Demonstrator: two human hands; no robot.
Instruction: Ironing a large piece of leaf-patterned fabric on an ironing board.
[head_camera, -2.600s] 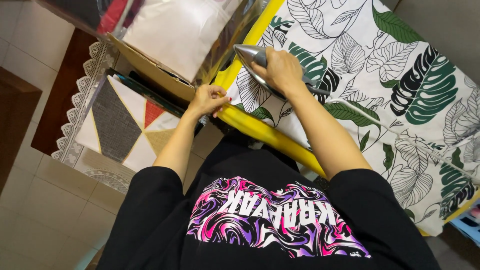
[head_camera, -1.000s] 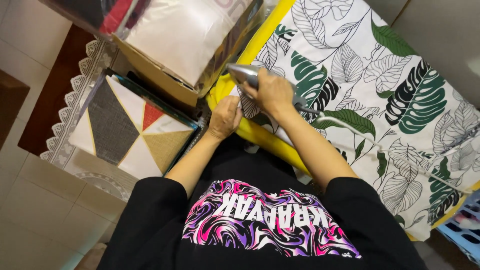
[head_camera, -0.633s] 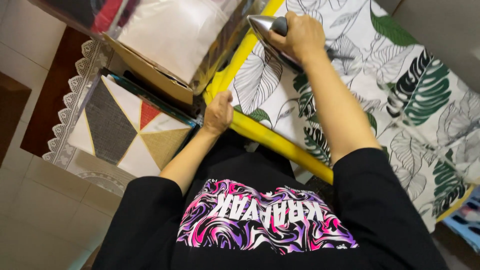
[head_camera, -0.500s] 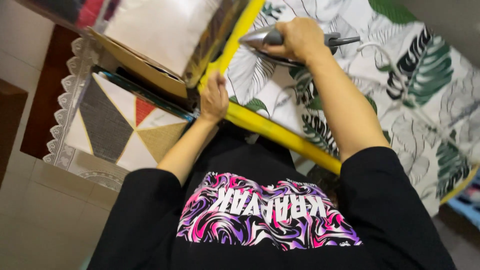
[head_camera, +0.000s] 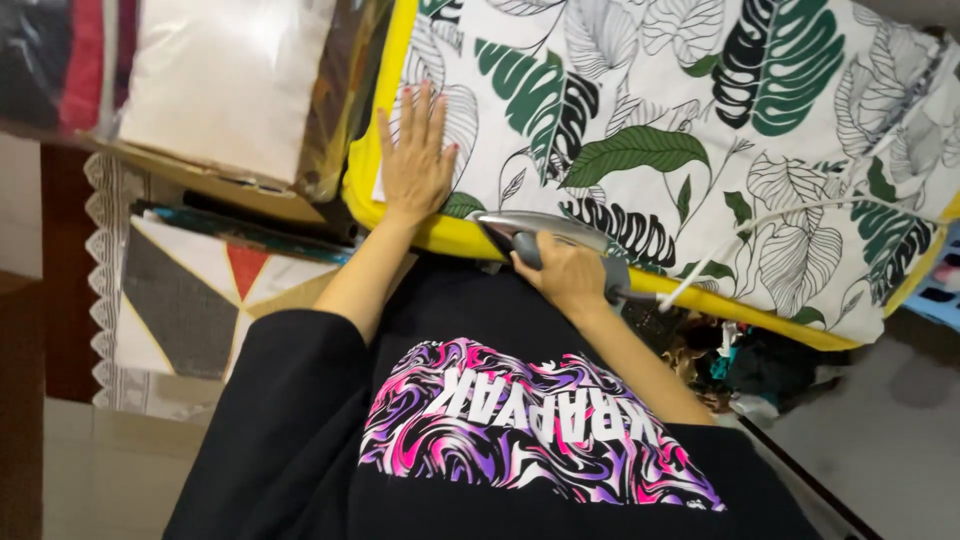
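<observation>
Looking down from the head camera, the right hand (head_camera: 568, 275) is clamped around the handle of a silver-grey electric iron (head_camera: 545, 240), which sits at the near edge of the leaf-print fabric (head_camera: 640, 110), its tip pointing towards the left hand (head_camera: 415, 155). That hand lies flat with the fingers spread, palm down on the cloth close to the board's end, gripping nothing. The fabric is spread over a yellow-covered ironing board (head_camera: 440, 235), with its near hem hanging just over the yellow edge.

The iron looks rigid and fairly heavy for its size, and the soleplate is probably hot, so the handle on top is the only sensible place to take hold. Its white cord (head_camera: 790, 215) trails off across the cloth to the right and could drag or snag.

The fabric seems thin, soft and limp; it would likely slide and wrinkle on the board unless pinned flat with an open palm, kept well apart from the soleplate.

Beside the board, a stack of folded textiles (head_camera: 210, 80) rests above a geometric patchwork cushion (head_camera: 200, 300).
</observation>
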